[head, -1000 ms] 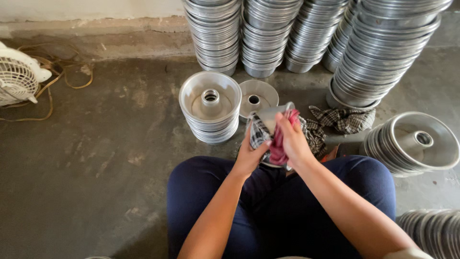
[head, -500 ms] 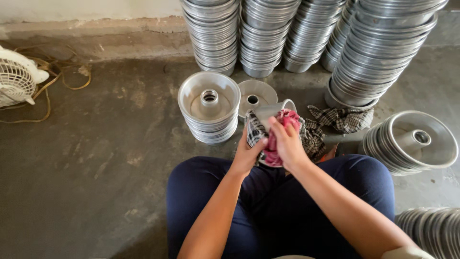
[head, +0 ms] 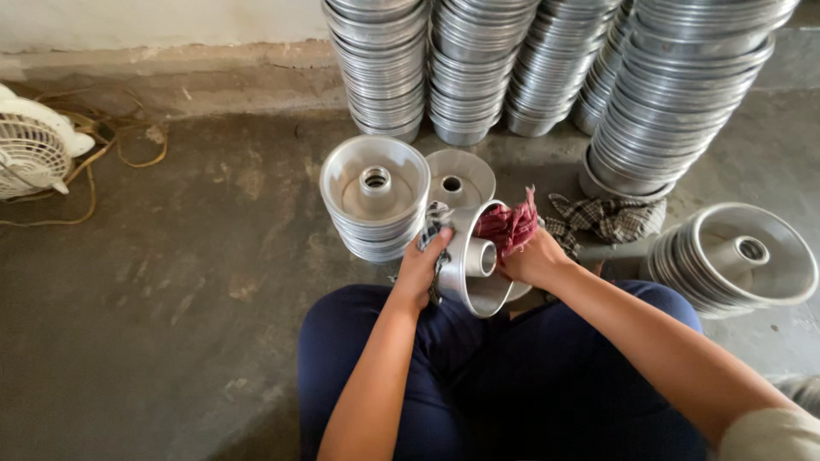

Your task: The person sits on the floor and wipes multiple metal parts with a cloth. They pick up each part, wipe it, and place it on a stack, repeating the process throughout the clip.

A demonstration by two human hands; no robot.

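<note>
A: What is filling the scene, biggest things first?

B: Tall stacks of aluminium ring moulds [head: 547,68] are standing along the wall, on a bare concrete floor [head: 188,282]. A leaning stack [head: 735,256] is lying off to the person's right, a shorter stack [head: 376,201] is sitting just in front of the knees, and a white fan [head: 34,145] is resting at the far left.

A: And the person?

B: Sitting on the floor in dark trousers, working over the lap. The left hand [head: 424,266] is gripping the rim of a single ring mould [head: 470,260], fingers curled tight on its edge. The right hand [head: 534,256] is closed around a red rag [head: 508,226].

A: What is different from a second ago?

B: Then the rag was pressed down inside the pan, covering its centre. Now the pan is tilting so its open side faces the right hand, the centre tube is showing bare, and the rag is bunched at the upper rim, just outside the hollow.

A: Meaning?

B: I judge the wiping is moving from the inside out to the edge of this piece. A checked cloth [head: 611,218] is lying unused beside the right wrist.
</note>
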